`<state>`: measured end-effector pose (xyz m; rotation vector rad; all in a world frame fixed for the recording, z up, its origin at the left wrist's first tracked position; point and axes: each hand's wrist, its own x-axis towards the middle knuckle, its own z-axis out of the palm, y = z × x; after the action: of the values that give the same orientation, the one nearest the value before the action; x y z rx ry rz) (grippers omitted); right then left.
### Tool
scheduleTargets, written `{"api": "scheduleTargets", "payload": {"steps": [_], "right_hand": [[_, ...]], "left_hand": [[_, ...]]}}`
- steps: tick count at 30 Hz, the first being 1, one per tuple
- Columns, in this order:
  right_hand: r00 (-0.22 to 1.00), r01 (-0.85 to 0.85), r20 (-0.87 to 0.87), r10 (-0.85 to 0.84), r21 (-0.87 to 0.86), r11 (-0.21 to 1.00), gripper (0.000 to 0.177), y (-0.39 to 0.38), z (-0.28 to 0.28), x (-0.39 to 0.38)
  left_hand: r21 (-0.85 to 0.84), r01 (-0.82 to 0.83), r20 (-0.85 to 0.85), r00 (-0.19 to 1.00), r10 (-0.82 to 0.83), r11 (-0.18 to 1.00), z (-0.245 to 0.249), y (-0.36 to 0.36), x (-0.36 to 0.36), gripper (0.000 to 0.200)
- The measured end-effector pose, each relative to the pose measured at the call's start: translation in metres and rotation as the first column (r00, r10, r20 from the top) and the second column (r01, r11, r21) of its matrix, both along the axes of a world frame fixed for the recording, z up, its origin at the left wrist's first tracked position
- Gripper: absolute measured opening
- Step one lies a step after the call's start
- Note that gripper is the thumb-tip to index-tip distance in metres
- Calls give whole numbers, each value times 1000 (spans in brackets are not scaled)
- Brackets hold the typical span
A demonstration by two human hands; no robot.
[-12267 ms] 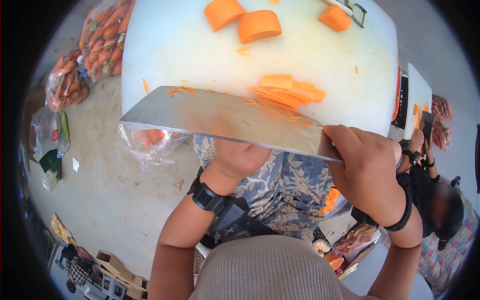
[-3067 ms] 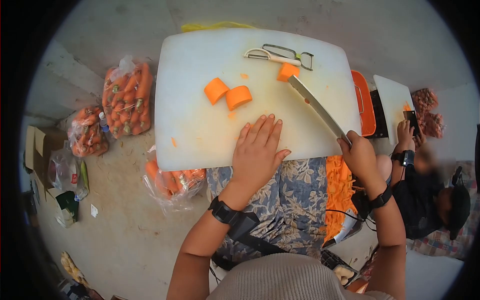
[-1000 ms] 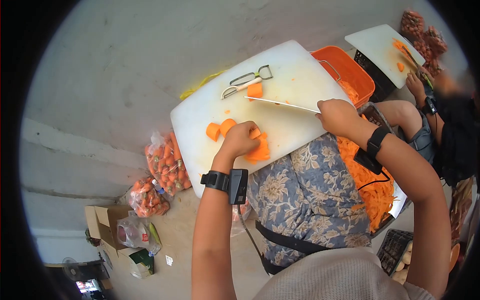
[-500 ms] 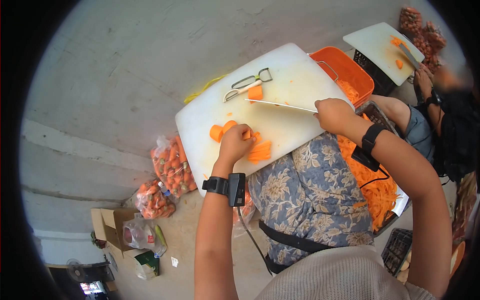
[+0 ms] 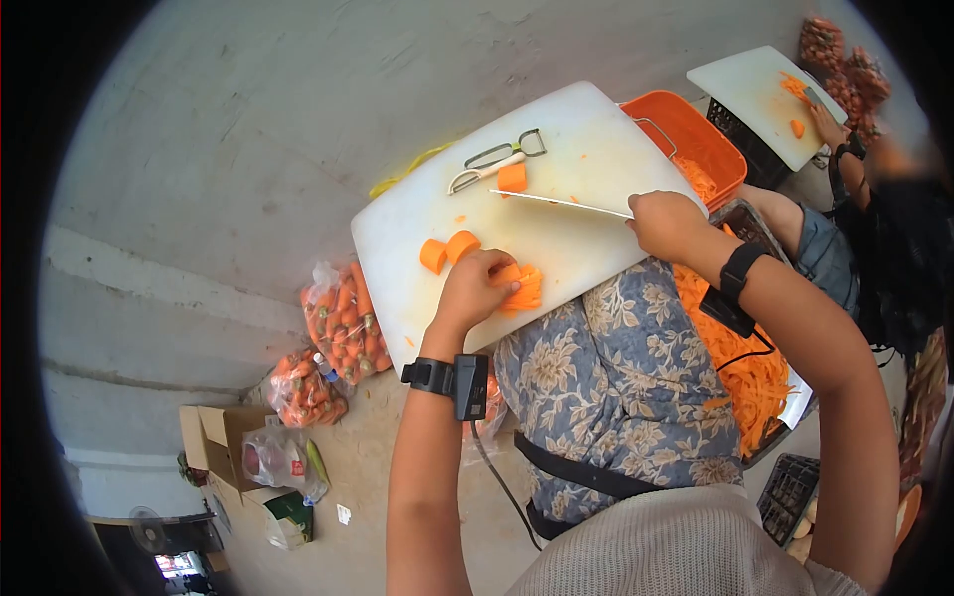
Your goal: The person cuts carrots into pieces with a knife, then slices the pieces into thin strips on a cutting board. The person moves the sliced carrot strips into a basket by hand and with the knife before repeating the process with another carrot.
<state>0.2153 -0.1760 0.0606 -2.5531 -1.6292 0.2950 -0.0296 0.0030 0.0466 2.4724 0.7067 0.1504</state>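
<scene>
On the white cutting board [image 5: 586, 129], my left hand [image 5: 475, 293] has its fingers curled over cut carrot pieces [image 5: 527, 290] near the front edge. Two short carrot chunks, one a left chunk [image 5: 432, 255] and one a right chunk [image 5: 462, 245], lie just beyond that hand. My right hand [image 5: 671, 223] grips a knife [image 5: 561, 203] by its handle, and the blade, seen edge-on, points left above the board. Past the knife tip sits another carrot chunk [image 5: 512, 178], beside a white-handled peeler [image 5: 482, 175] and a dark-framed peeler [image 5: 507, 149].
An orange bucket [image 5: 730, 149] with cut carrot stands behind the board. Right of my lap is a crate of carrot strips [image 5: 750, 387]. Bags of whole carrots [image 5: 343, 318] rest on the floor at left. A co-worker's hand [image 5: 830, 127] is at another cutting board [image 5: 745, 89].
My left hand has shifted slightly right and down, off the carrot chunks and onto the cut pieces. The knife stays nearly in place. The co-worker's hand has moved up onto their board.
</scene>
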Motion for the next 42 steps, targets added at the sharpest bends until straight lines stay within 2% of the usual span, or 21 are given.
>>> {"api": "scheduleTargets", "payload": {"steps": [2, 6, 8, 12, 14, 15, 17, 18, 20, 24, 27, 30, 32, 33, 34, 36, 40, 42], "right_hand": [[1000, -10, 10, 10, 10, 1000, 21, 0, -1, 0], [1000, -12, 6, 12, 17, 1000, 21, 1, 0, -3], [1000, -6, 4, 6, 17, 1000, 21, 2, 2, -3], [1000, -2, -3, 2, 13, 1000, 22, 3, 4, -1], [1000, -7, -10, 7, 6, 1000, 22, 2, 4, 0], [1000, 0, -17, 0, 12, 1000, 22, 2, 3, 0], [1000, -1, -27, 1, 15, 1000, 23, 3, 5, -1], [999, 14, -30, -14, 6, 1000, 21, 3, 7, -1], [999, 24, -27, -24, -1, 1000, 19, 5, 9, -2], [1000, 19, -18, -19, -16, 1000, 20, 6, 9, -2], [1000, 19, -17, -19, -12, 1000, 20, 5, 10, -4], [1000, 12, -5, -12, -14, 1000, 21, 6, 11, -3], [1000, 2, 7, -2, -10, 1000, 21, 6, 10, -3], [1000, -6, 9, 6, 0, 1000, 22, 5, 10, -3], [1000, -13, 12, 13, 9, 1000, 22, 5, 8, -2], [998, -49, 29, 47, 51, 998, 24, 6, 4, 0], [999, -41, 32, 40, 19, 999, 21, 9, 8, 0], [999, -34, 18, 34, 8, 999, 21, 6, 10, -2]], "left_hand": [[-136, -58, 21, 998, 62, 989, -4, 3, 0, 28], [-145, -101, 55, 992, 110, 984, -7, 6, 0, 24], [49, -69, 79, 995, 65, 996, -3, 2, 2, 22], [35, -24, 127, 992, 19, 999, -18, 4, 0, 20], [138, -95, 206, 976, 65, 986, -20, -2, -5, 20], [136, -94, 203, 977, 65, 986, -21, -4, -7, 20], [279, -102, 228, 973, 38, 955, -22, -6, -12, 19], [277, -109, 226, 973, 45, 955, -24, -6, -14, 19], [27, -130, 174, 977, 123, 991, -26, -5, -15, 20], [-12, -157, 131, 979, 158, 987, -24, -13, -8, 18], [75, -141, 178, 976, 126, 987, -23, -15, -5, 15], [16, -176, 169, 971, 171, 984, -15, -23, -2, 21], [192, -149, 319, 944, 81, 970, -19, -33, -1, 35], [206, -135, 275, 959, 75, 969, -19, -40, 0, 48], [208, -146, 285, 955, 82, 967, -22, -48, 2, 48], [352, -183, 257, 962, 93, 918, -30, -60, 8, 50], [358, -240, 270, 952, 146, 902, -54, -64, 16, 46], [299, -270, 345, 925, 160, 915, -58, -65, 15, 39]]}}
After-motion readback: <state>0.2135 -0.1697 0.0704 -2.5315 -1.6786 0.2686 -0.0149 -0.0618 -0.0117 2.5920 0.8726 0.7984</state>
